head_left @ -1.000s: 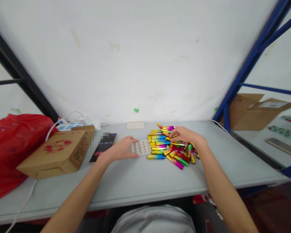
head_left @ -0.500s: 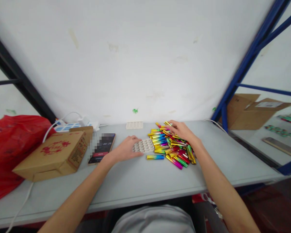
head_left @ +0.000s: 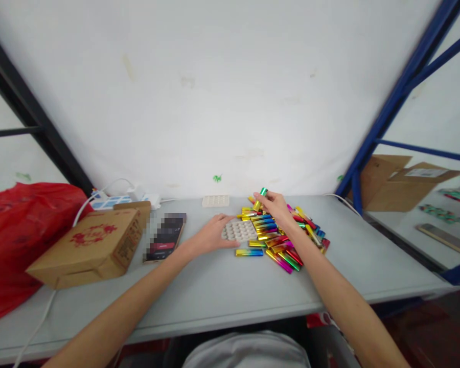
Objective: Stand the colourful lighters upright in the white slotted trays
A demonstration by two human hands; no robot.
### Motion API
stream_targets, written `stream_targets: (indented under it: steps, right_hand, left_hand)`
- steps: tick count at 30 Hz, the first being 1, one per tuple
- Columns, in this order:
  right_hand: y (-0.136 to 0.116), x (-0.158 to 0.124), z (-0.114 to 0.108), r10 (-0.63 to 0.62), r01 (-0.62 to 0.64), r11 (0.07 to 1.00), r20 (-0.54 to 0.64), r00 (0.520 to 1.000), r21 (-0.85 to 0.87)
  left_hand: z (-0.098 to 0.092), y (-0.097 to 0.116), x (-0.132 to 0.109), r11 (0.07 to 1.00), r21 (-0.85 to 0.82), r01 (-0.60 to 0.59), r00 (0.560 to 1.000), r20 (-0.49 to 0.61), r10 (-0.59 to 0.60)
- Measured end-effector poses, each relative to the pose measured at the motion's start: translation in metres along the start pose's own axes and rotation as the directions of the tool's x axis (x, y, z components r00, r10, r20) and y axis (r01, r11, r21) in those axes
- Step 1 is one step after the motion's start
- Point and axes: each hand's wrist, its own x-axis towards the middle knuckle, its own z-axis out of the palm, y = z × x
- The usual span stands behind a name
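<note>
My left hand (head_left: 211,236) grips the left side of a small white tray (head_left: 239,231) with rows of round cups, thumb at the near edge and fingers at the far edge. The cups I can see hold nothing. Between the fingertips of my right hand (head_left: 277,208) is a shiny gold-and-green tube (head_left: 259,200), tilted upright above the pile. Beneath and beside that hand lies a heap of metallic tubes (head_left: 281,244) in gold, blue, pink, red and green. One gold-and-blue tube (head_left: 249,252) lies apart, just in front of the tray.
A second white tray (head_left: 215,201) lies by the wall. To the left are a phone (head_left: 165,237), a cardboard box (head_left: 88,245), a red plastic bag (head_left: 19,245) and a power strip (head_left: 111,201). Blue shelf posts (head_left: 391,112) rise at the right.
My right hand has lifted a gold-and-green tube out of the heap and tipped it up. The heap has spread to the right. My left hand stays on the tray.
</note>
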Motion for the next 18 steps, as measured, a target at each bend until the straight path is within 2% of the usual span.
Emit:
stream_targets:
  steps: [4,6,8,13,18]
  right_hand:
    - [-0.019,-0.003,0.024,0.006,-0.04,0.982,0.182,0.983,0.184]
    - [-0.028,-0.006,0.036,-0.011,-0.064,0.965,0.287,0.958,0.253]
    - [-0.034,-0.009,0.047,-0.019,-0.083,0.957,0.344,0.939,0.279]
    - [-0.027,-0.022,0.068,0.078,-0.15,0.961,0.288,0.954,0.234]
    - [-0.016,-0.037,0.079,0.206,-0.253,0.947,0.23,0.951,0.197]
  left_hand:
    - [-0.004,-0.01,-0.015,0.996,0.0,0.088,0.994,-0.071,-0.088]
    - [-0.006,-0.014,-0.021,0.993,0.026,0.112,0.992,-0.064,-0.11]
    - [-0.006,-0.015,-0.025,0.993,0.033,0.11,0.993,-0.055,-0.108]
    - [-0.008,-0.014,-0.027,0.997,-0.016,0.069,0.996,-0.048,-0.07]
    - [-0.009,-0.013,-0.033,0.999,-0.028,0.04,0.998,-0.038,-0.041]
